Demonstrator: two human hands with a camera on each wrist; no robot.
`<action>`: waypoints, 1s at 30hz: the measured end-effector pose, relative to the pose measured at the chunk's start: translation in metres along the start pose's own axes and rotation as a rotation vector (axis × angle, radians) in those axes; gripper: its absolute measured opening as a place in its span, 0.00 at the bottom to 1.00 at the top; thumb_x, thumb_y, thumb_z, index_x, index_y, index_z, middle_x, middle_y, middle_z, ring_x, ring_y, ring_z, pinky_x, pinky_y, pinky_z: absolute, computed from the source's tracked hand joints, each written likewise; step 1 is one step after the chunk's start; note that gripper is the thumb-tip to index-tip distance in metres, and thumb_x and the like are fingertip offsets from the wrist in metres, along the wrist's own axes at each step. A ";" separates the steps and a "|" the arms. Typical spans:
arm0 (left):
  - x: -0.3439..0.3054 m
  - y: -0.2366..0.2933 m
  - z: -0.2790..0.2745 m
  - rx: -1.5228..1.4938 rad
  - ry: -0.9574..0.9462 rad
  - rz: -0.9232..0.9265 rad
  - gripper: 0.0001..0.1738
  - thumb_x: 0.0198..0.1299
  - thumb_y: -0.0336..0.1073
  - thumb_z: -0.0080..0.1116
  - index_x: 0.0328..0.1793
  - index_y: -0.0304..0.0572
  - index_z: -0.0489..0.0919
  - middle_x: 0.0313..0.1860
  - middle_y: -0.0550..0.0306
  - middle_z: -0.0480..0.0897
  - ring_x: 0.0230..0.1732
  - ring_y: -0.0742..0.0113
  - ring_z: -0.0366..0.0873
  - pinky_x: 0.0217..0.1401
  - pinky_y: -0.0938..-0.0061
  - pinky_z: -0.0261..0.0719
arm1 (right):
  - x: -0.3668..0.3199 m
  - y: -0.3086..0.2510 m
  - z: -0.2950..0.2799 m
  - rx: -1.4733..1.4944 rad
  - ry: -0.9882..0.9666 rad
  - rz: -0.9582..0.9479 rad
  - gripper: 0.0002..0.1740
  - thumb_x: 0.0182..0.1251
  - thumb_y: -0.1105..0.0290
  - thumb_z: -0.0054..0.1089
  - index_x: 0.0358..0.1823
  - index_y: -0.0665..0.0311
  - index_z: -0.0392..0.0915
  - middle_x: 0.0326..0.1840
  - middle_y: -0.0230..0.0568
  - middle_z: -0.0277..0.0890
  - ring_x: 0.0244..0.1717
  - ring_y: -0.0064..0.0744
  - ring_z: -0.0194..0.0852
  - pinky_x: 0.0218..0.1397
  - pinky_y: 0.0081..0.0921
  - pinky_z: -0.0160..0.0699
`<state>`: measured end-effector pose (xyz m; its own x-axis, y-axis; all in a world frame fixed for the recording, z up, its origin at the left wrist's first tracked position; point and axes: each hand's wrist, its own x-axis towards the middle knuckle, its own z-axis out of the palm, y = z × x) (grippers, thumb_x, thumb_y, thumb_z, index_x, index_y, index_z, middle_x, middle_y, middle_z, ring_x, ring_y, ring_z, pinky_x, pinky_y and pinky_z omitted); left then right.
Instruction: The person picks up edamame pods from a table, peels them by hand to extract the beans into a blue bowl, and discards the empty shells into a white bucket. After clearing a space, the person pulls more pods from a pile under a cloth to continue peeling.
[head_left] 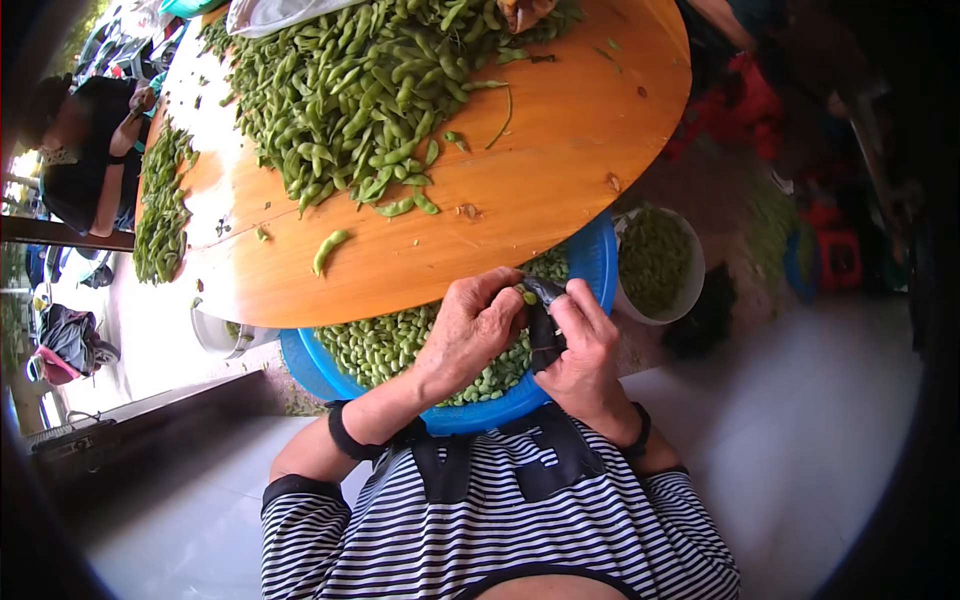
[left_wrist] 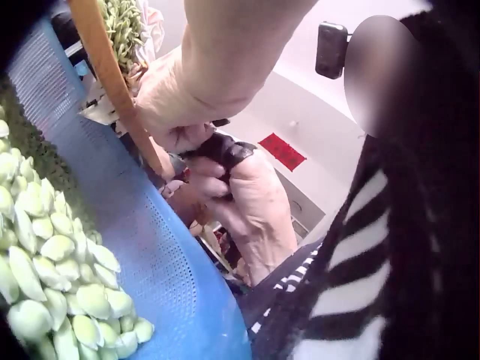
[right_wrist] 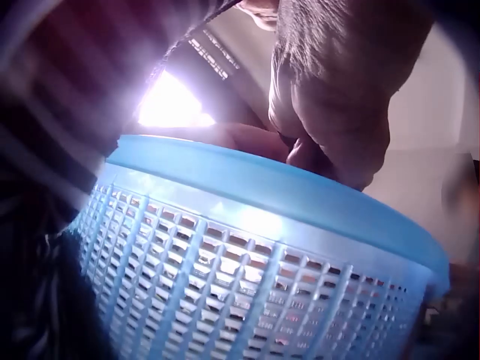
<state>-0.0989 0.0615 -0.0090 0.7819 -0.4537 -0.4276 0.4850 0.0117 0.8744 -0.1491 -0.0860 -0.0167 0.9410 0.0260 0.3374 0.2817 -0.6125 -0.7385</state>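
Note:
My left hand (head_left: 472,325) is over the blue basket, its thumb and fingers pinching a small green edamame pod (head_left: 528,297). Close against it is my right hand (head_left: 583,345), with curled fingers and black coverings (head_left: 543,335) at the thumb and forefinger, meeting the pod from the other side. Most of the pod is hidden by the fingers. Beneath both hands, the blue perforated basket (head_left: 597,255) holds many shelled green beans (head_left: 375,350). In the left wrist view, the beans (left_wrist: 56,251) lie beside the basket wall (left_wrist: 161,251), and the right hand (left_wrist: 259,199) shows its black coverings.
A wooden table (head_left: 560,130) overhangs the basket and bears a large heap of edamame pods (head_left: 350,100). A single pod (head_left: 329,251) lies near its edge. A white bucket (head_left: 690,285) with green contents stands right, another white bucket (head_left: 210,335) left. Another person (head_left: 85,150) sits across at left.

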 end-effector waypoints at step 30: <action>0.003 0.035 -0.046 -0.051 0.065 0.191 0.02 0.62 0.23 0.59 0.40 0.36 0.80 0.34 0.60 0.81 0.18 0.76 0.74 0.19 0.80 0.69 | 0.038 0.011 -0.033 0.396 -0.164 0.150 0.12 0.55 0.74 0.53 0.39 0.74 0.75 0.32 0.40 0.66 0.32 0.29 0.68 0.38 0.23 0.69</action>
<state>-0.0610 0.1017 0.0096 0.8842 -0.3808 -0.2707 0.3437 0.1378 0.9289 -0.1165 -0.1178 0.0069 0.9852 0.1039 0.1360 0.1596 -0.2706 -0.9494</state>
